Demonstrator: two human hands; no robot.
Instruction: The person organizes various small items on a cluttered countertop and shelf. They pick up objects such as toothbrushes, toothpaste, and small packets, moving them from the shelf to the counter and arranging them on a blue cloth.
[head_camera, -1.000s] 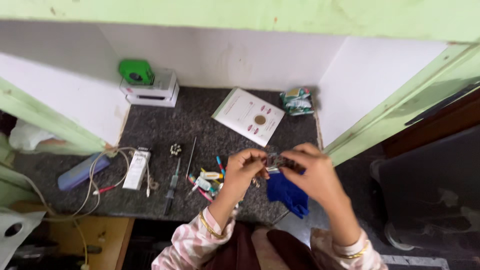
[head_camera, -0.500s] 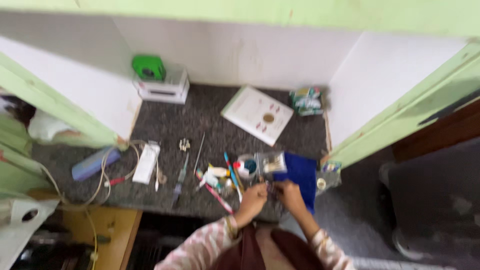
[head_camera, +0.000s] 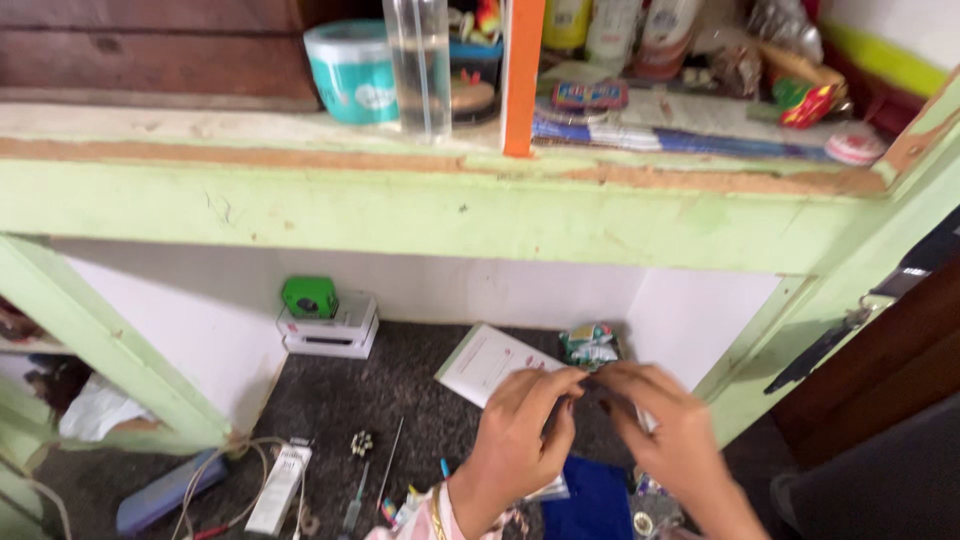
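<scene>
View has tilted up since half a second ago: a shelf (head_camera: 300, 150) with a teal tub (head_camera: 352, 70) and clear bottle (head_camera: 420, 60) now shows above the bench (head_camera: 330, 400). Both hands have risen. Left hand (head_camera: 520, 440) and right hand (head_camera: 665, 430): fingertips pinched together on something too small to tell, over the white booklet (head_camera: 480, 362) and blue cloth (head_camera: 590, 500).

Dark counter (head_camera: 330, 410) w/ booklet (head_camera: 490, 362), white boxes (head_camera: 330, 330), prob. syringe (head_camera: 354, 502)

A gold bangle circles the left wrist above a pink-and-white striped sleeve (head_camera: 400, 525).
</scene>
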